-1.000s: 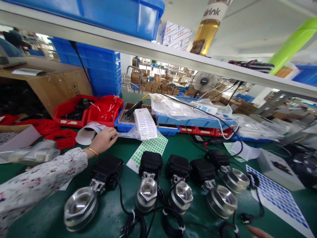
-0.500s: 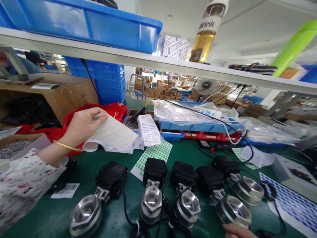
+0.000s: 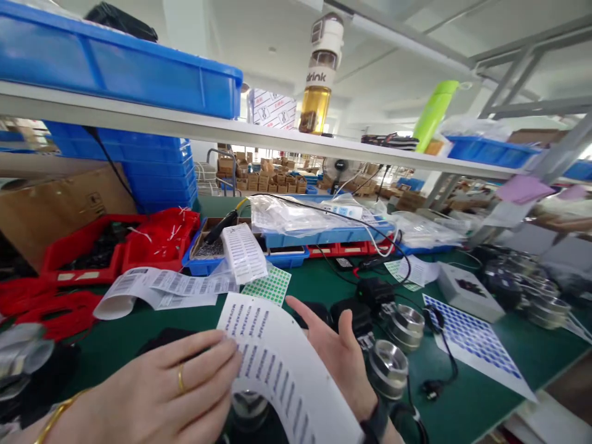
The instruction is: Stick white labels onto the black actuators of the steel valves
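Observation:
My left hand (image 3: pixel 176 382) pinches the left edge of a curved white label sheet (image 3: pixel 272 351) printed with rows of small dark text. My right hand (image 3: pixel 335 354) is spread palm up just behind the sheet's right side, thumb and index finger apart; whether it touches the sheet I cannot tell. Beneath the sheet, part of a metal valve body (image 3: pixel 250 407) shows. To the right of my right hand stand two more metal valve bodies, one nearer (image 3: pixel 388 368) and one farther (image 3: pixel 406 328), near black boxy housings (image 3: pixel 375 295).
Beyond the hands lie a green-dot sticker sheet (image 3: pixel 271 285), a white label stack (image 3: pixel 244 253) and curled barcode labels (image 3: pixel 134 287). Red bins (image 3: pixel 83 271) are left. A blue-dot sheet (image 3: pixel 481 345), a white box (image 3: pixel 469 290) and cables lie right. A shelf (image 3: pixel 277 137) crosses above.
My left hand has brought the sheet down and towards me, its printed side now showing. My right hand has risen from the bottom edge to behind the sheet. The view has turned right.

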### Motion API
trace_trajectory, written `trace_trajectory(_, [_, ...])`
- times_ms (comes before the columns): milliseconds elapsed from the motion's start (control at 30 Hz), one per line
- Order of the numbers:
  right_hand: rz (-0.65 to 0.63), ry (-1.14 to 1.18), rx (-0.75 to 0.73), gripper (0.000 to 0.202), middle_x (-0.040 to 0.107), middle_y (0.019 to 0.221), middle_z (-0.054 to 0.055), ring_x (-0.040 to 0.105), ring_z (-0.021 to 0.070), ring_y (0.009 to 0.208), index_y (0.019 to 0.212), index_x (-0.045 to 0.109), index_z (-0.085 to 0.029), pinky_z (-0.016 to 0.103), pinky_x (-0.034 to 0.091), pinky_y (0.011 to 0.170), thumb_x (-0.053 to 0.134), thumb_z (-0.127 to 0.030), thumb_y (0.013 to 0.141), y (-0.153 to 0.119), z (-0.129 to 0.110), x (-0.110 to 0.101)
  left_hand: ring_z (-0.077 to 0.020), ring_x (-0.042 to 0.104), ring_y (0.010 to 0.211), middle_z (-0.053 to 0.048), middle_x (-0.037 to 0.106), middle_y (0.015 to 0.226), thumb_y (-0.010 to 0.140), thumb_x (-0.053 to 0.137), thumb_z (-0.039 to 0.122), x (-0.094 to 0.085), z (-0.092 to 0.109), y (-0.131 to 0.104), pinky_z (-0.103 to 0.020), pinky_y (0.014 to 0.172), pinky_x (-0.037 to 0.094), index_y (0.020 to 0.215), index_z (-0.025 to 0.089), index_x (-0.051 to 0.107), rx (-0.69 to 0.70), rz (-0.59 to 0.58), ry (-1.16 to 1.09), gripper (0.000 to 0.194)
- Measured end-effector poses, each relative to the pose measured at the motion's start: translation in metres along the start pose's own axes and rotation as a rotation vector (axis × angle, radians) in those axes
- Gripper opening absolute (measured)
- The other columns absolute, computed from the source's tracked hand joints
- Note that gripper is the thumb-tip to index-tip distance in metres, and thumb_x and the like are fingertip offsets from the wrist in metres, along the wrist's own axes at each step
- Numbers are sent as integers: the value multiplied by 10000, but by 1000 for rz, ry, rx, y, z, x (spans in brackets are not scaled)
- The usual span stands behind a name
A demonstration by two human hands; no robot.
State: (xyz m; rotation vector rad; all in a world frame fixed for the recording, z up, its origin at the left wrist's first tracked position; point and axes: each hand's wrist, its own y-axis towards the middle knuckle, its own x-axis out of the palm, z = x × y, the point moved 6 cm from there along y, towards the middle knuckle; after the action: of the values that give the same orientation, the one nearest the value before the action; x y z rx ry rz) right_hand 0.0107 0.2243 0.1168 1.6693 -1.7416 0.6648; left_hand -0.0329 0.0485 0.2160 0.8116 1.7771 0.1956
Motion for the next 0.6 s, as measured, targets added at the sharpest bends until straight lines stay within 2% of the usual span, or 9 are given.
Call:
trace_trajectory(67, [-14,69,20,926,561,1218,207,532,383,1109,1304,481,-147,479,511,760,473,-853,704,-5,4,-11,-193,550,1106,-64,668,1068,868,491,136,7,-7,-6,-386,1151,237,902,156,663,-4,-33,15,177])
trace_trajectory(133, [2,97,44,858,570,1204,217,554,389,1080,1230,543,-108,470,531,731,559,-793,715,-8,15,-16,-170,572,1072,-62,684,1013,874,450,94,7,-14,-6,-359,1142,254,886,157,659,3,-37,50,219])
trace_trajectory(200, [95,36,22,721,612,1143,196,597,357,1020,1175,576,-109,437,551,713,709,-645,710,-7,23,-21,-168,586,1054,-71,692,975,887,414,92,6,-16,-5,-354,1124,287,858,153,654,21,-33,79,250])
trace_trajectory(300, [306,-91,-83,532,675,995,153,663,266,832,1067,620,-110,303,559,611,835,-400,676,-2,23,-26,-179,580,1078,-82,689,996,898,387,106,5,-16,-6,-363,1116,305,866,153,653,23,-43,86,272])
trace_trajectory(400, [399,-143,-182,480,690,913,138,665,227,721,989,647,-97,240,532,513,844,-391,666,1,14,-24,-196,559,1120,-83,674,1069,896,361,101,5,-14,-14,-379,1122,297,945,159,655,35,-83,96,304])
trace_trajectory(533, [378,-160,-221,446,693,906,126,665,234,723,995,659,-112,253,541,506,826,-397,696,1,5,-17,-227,526,1172,-90,637,1162,881,342,85,5,-11,-23,-405,1127,288,1029,159,642,92,-191,192,342])
trace_trajectory(600, [376,-163,-221,439,694,904,125,666,240,722,993,666,-116,258,541,501,825,-398,697,0,4,-16,-233,520,1181,-97,636,1163,879,356,94,5,-12,-24,-412,1117,306,1027,159,642,96,-194,206,329])
